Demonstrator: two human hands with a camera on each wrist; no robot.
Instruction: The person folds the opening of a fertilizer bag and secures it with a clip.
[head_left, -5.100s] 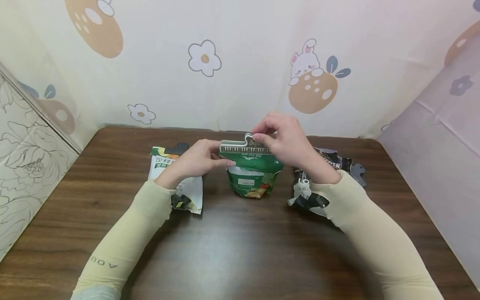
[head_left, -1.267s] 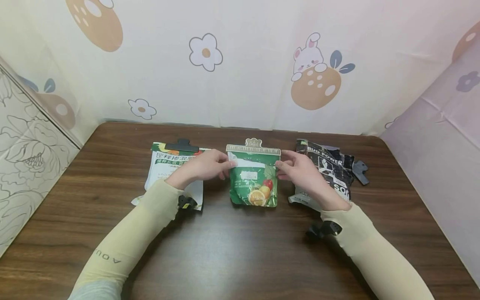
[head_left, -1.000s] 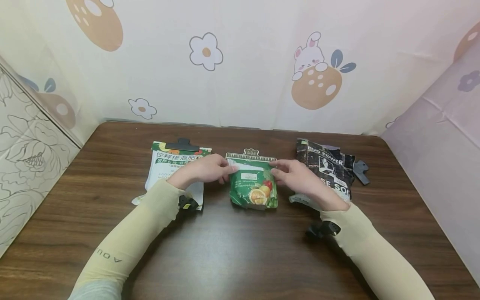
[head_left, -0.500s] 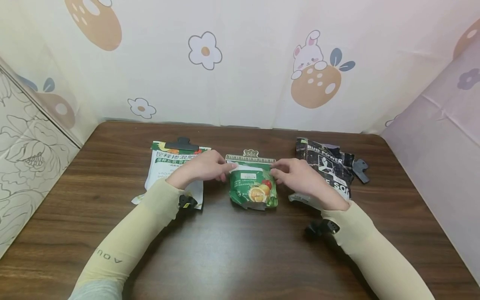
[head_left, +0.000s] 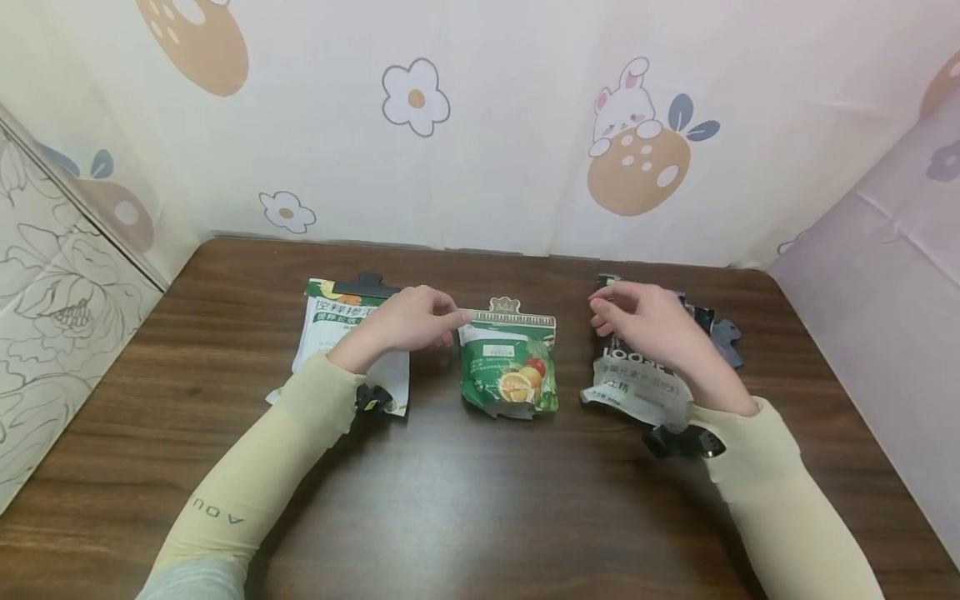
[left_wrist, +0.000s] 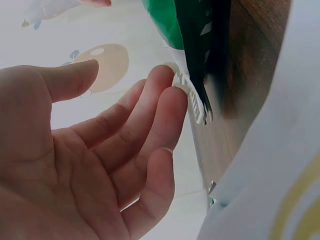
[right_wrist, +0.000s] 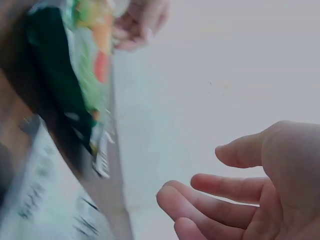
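Observation:
A green pouch (head_left: pixel 501 371) with fruit printed on it lies at the middle of the table, its top edge held in a cream clip (head_left: pixel 513 315) with piano-key markings. My left hand (head_left: pixel 411 321) is at the pouch's upper left corner; in the left wrist view its loosely bent fingers (left_wrist: pixel 167 112) are right by the clip's end, thumb apart. My right hand (head_left: pixel 648 325) hovers over the black and grey bag (head_left: pixel 637 390) on the right, fingers relaxed and nothing between them. In the right wrist view the green pouch (right_wrist: pixel 92 65) stands apart from that hand.
Partly behind my left forearm lies a white fertilizer pouch (head_left: pixel 318 329) with a black clip (head_left: pixel 366 285). A dark grey clip (head_left: pixel 726 340) sits at the right bag's far side. The wooden table (head_left: pixel 450 517) ends at a patterned curtain (head_left: pixel 510 167).
The green pouch, earlier upright between both hands, has been laid back onto the table. My right hand has let go and moved right, over the black bag; the left has stayed near its corner.

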